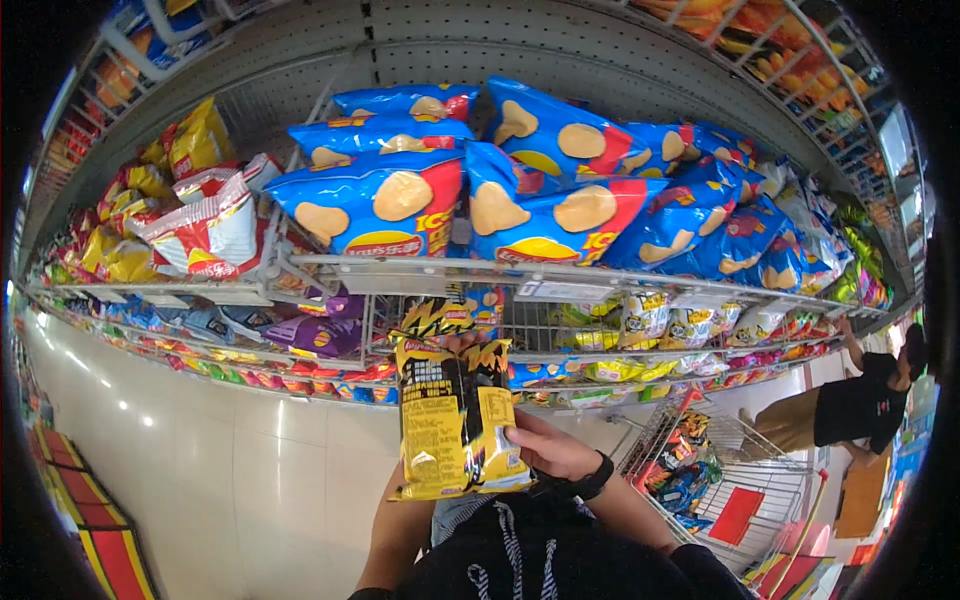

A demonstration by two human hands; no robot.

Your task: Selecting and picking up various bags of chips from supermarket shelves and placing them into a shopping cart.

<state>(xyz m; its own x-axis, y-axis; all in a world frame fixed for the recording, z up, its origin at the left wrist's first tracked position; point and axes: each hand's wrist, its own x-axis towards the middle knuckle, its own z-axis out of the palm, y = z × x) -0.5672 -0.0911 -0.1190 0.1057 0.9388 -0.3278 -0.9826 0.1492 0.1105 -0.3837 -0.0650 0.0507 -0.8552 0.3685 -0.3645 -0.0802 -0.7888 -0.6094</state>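
Observation:
In front of my chest is a yellow and black bag of snacks (433, 442), its printed back turned toward me. My right hand (556, 448) grips its right side, thumb on the front, with a black band on the wrist. The left forearm runs behind the bag; only some fingers of my left hand (466, 342) show at its top edge, and the rest is hidden. Just beyond the fingers appears another black and yellow bag (435, 319), partly covered; whether it is held or on the shelf is unclear.
Blue Lay's bags (367, 202) fill the wire shelf (480, 266) ahead, with white and red bags (210, 229) at left and purple bags (315, 334) below. At right stands a shopping cart (739, 480) holding several bags; beyond it a person (847, 405) reaches toward the shelf.

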